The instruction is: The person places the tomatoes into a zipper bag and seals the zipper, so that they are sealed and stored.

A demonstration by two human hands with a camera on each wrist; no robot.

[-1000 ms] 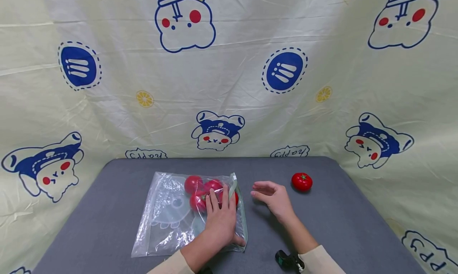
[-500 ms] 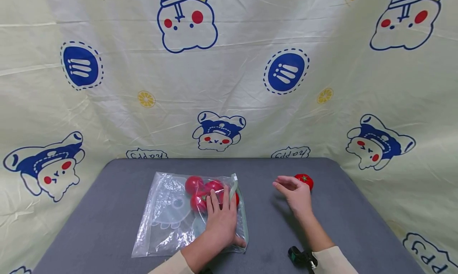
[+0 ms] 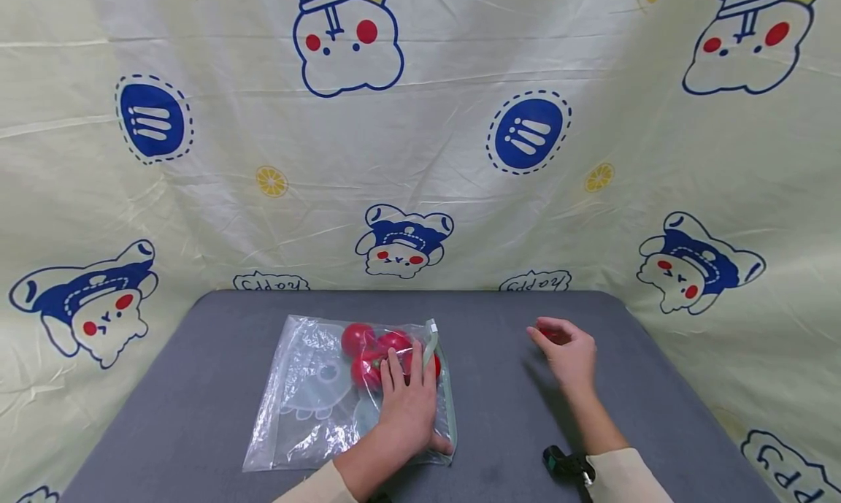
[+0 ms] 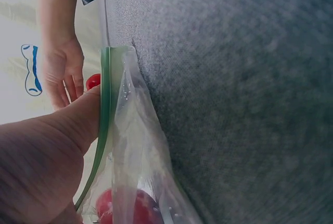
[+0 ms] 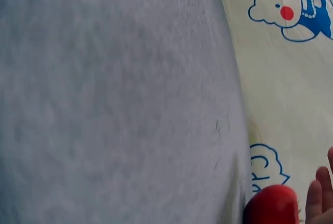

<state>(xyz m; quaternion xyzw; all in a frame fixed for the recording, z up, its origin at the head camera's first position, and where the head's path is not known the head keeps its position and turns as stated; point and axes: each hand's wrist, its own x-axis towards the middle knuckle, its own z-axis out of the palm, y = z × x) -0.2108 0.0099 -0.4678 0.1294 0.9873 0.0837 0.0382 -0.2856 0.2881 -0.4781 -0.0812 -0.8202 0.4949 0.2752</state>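
Observation:
A clear zip bag (image 3: 272,415) with a green zip edge lies flat on the grey table, several red tomatoes (image 3: 358,339) inside it. On the bag's right part rests my left hand (image 3: 409,412), fingers straight and spread over the tomatoes. Its thumb lies along the green zip edge (image 4: 105,104) in the left wrist view. Over at the right, my right hand (image 3: 574,357) is around a single loose tomato (image 5: 273,206), mostly hidden behind it in the head view. In the right wrist view the fingers (image 5: 314,200) stand beside that tomato with a gap.
The grey table (image 3: 486,430) extends around the bag and meets a pale printed curtain (image 3: 434,160) at the back and sides. A dark wrist camera (image 3: 565,465) sits by the right sleeve.
My right hand has moved right from beside the bag to the loose tomato, which it now largely covers. The left hand has stayed on the bag.

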